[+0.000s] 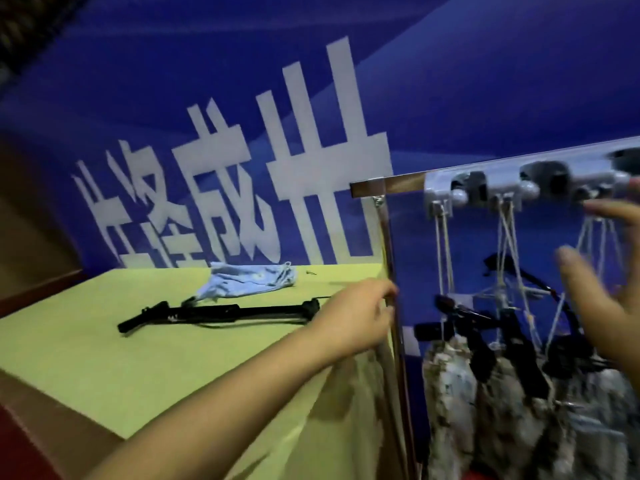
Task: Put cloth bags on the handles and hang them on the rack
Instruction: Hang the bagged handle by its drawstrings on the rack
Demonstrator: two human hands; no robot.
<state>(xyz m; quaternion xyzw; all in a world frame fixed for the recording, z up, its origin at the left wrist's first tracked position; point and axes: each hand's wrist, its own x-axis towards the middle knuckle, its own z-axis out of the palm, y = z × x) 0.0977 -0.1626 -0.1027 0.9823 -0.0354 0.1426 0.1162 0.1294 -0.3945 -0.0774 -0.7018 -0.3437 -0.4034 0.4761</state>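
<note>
A light blue cloth bag (247, 278) lies crumpled on the green table (104, 358), and just in front of it rests a long black handle (221, 313). At the right stands the rack (519, 183), a grey hook bar on a metal frame. Three handles in camouflage cloth bags (485, 403) hang from its hooks by white cords. My left hand (356, 320) is closed around the rack's upright metal post (389, 258). My right hand (602, 278) is raised with fingers spread beside the rightmost hanging cords, blurred, holding nothing.
A blue banner (311, 98) with large white characters fills the background behind the table and rack. The green tablecloth drapes over the table's right edge against the rack post. A dark red edge (41, 289) shows at the far left.
</note>
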